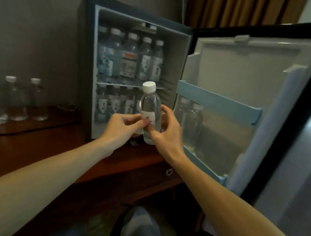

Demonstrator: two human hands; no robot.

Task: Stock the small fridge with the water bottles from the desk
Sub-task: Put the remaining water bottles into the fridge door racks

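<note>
- Water bottle (pixel 150 113), upright at frame centre: your left hand (pixel 123 127) pinches its label, your right hand (pixel 166 129) curls round its side.
- Desk (pixel 26 149) lies beneath.
- Small fridge (pixel 175 60) behind stands open, shelves holding bottles.
- Spare bottles (pixel 19 98) stand at middle left.

fridge shelves (pixel 131 85) crowded, door rack (pixel 220 104) roomy

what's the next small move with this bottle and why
Probably shift the bottle right and down into the door rack beside the two bottles there: left hand and right hand hold it upright, that rack has free room, the inner shelves look nearly full.
</note>
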